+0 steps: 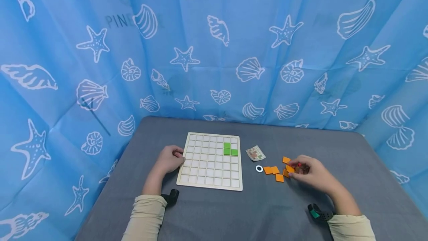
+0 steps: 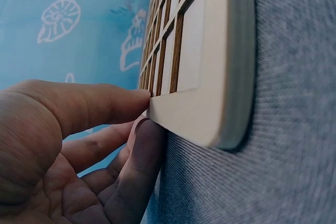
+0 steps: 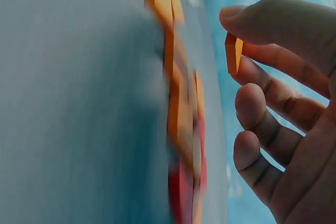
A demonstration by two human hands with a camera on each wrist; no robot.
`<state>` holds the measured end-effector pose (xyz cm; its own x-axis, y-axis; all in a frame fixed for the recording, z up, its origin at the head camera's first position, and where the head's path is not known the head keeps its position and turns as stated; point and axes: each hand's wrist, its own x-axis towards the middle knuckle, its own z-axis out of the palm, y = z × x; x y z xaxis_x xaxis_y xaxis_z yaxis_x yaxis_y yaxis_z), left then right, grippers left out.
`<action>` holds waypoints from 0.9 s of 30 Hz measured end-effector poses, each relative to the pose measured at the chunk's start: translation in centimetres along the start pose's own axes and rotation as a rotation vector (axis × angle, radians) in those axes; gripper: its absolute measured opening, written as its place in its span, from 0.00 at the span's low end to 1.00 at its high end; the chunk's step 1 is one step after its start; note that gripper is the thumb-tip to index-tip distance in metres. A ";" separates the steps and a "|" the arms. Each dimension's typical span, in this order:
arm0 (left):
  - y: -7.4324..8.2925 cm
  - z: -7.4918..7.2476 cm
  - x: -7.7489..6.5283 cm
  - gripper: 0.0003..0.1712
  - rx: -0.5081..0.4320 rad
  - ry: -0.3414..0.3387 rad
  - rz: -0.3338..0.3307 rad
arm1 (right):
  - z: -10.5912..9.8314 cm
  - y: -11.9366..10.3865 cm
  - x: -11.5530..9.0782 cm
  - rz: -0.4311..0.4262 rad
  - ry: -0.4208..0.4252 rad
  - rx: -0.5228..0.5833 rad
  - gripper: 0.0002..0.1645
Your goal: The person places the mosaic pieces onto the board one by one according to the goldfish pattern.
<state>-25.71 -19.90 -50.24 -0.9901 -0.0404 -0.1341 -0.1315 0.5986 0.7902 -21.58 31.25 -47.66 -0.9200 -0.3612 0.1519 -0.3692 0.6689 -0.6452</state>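
A pale square grid board (image 1: 208, 186) lies on the table with three green tiles (image 1: 227, 151) in cells near its upper right. My left hand (image 1: 171, 159) pinches the board's left edge, the thumb on the rim and fingers beside and below it, as the left wrist view shows. On the right, my right hand (image 1: 312, 176) holds one orange tile (image 3: 233, 55) between thumb and fingertips, raised off the table. Under and beside it lie several loose orange tiles (image 1: 279, 177). Red tiles (image 3: 181, 192) lie among them, partly hidden by the hand in the head view.
Between the board and the loose tiles lie a small printed pattern card (image 1: 255, 153) and a white ring (image 1: 256, 169). The grey table (image 1: 254, 215) meets a blue shell-print curtain (image 1: 200, 84) at the back and sides.
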 end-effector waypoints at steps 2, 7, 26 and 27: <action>0.1 -0.1 0.1 0.18 0.004 0.006 -0.001 | 1.0 -0.7 1.4 -0.044 -0.017 0.007 0.14; 0.1 -0.1 0.0 0.18 0.009 0.004 -0.016 | 3.7 -3.2 5.0 -0.085 -0.095 0.037 0.15; -0.3 0.3 0.2 0.17 -0.009 0.022 -0.013 | 12.3 -10.5 14.7 -0.229 -0.276 -0.012 0.14; -0.3 0.4 0.2 0.17 -0.006 0.022 -0.014 | 12.6 -10.6 14.8 -0.228 -0.281 -0.009 0.13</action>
<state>-25.88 -19.80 -50.75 -0.9890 -0.0665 -0.1323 -0.1459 0.5929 0.7920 -29.67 10.63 -47.96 -0.7419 -0.6658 0.0787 -0.5635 0.5557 -0.6112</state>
